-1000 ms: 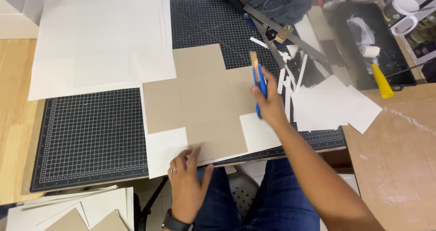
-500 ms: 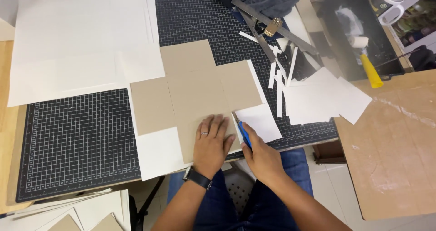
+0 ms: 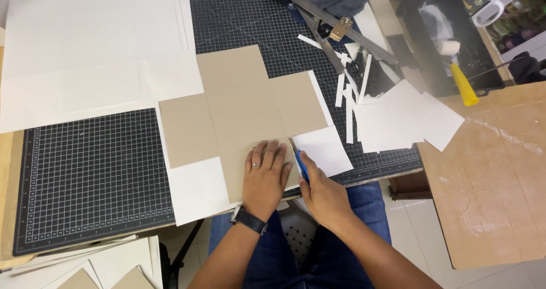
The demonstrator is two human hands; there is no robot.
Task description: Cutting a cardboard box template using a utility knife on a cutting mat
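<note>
A cross-shaped piece of grey-brown cardboard (image 3: pixel 244 104) lies on white paper on a black gridded cutting mat (image 3: pixel 91 175). My left hand (image 3: pixel 265 178) presses flat on the lower arm of the cross, fingers spread, a ring on one finger and a dark watch at the wrist. My right hand (image 3: pixel 323 193) holds a blue-handled knife (image 3: pixel 301 165) against the right edge of that lower arm. A loose white paper square (image 3: pixel 322 150) lies just right of the blade.
Large white sheets (image 3: pixel 91 44) cover the mat's upper left. White strips (image 3: pixel 348 96), white offcuts (image 3: pixel 406 118) and a metal ruler (image 3: pixel 341 30) lie to the right. A dark tray with a yellow-handled roller (image 3: pixel 463 81) and a brown board (image 3: pixel 495 175) sit at right.
My right hand has come down from the cross's right arm to its lower arm with the knife. My left hand has slid up onto the cardboard and now presses it flat.
</note>
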